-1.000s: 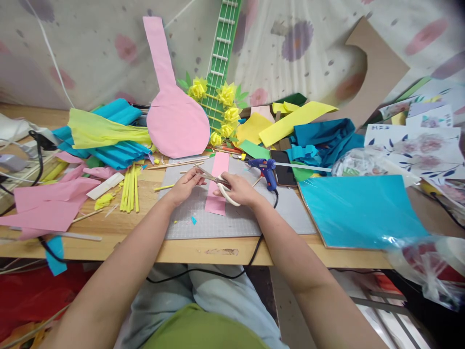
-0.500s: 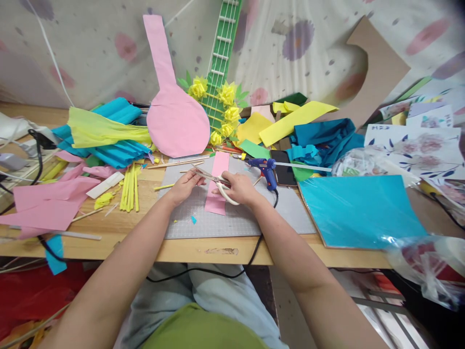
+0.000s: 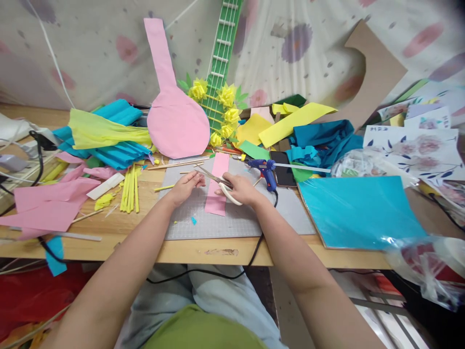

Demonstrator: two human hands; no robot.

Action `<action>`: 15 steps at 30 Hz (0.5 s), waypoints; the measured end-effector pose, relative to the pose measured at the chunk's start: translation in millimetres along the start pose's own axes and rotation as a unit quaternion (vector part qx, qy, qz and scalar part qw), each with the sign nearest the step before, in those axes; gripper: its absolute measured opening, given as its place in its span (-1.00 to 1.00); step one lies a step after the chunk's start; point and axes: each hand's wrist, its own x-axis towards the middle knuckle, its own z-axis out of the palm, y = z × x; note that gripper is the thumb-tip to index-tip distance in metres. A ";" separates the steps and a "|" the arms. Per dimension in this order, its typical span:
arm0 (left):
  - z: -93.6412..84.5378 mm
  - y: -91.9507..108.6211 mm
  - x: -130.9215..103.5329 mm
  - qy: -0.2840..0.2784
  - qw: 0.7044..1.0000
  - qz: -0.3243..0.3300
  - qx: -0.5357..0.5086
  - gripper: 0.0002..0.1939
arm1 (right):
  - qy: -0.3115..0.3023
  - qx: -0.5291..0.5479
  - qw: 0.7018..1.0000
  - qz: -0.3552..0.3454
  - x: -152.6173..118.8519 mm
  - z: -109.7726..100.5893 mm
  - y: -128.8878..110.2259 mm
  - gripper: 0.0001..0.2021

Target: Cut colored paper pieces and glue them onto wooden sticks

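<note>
My right hand (image 3: 240, 188) is closed around the handles of white-handled scissors (image 3: 229, 193), whose blades point left over a pink paper strip (image 3: 220, 167). Just left of the blade tips, my left hand (image 3: 186, 187) has its fingers pinched together; whatever they hold is too small to make out. Under both hands, the pink strip lies upright across a grey cutting mat (image 3: 203, 228). A small blue scrap (image 3: 193, 220) rests on the mat.
Behind the mat lean a pink paper-covered lute shape (image 3: 178, 123) and a green stringed one (image 3: 221, 53) with yellow flowers. A blue glue gun (image 3: 268, 173) lies right, beside a blue sheet (image 3: 359, 211). Yellow strips (image 3: 130, 189) and pink paper (image 3: 51, 203) lie left.
The scissors and my right hand have shifted slightly right, leaving a small gap between the blades and my left fingers. My left hand has hardly moved.
</note>
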 end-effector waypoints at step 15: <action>-0.3 -4.7 0.9 0.040 0.995 -0.075 -0.060 -0.64 | 0.026 -0.043 0.999 -0.014 0.2 -0.7 -6.2 -0.54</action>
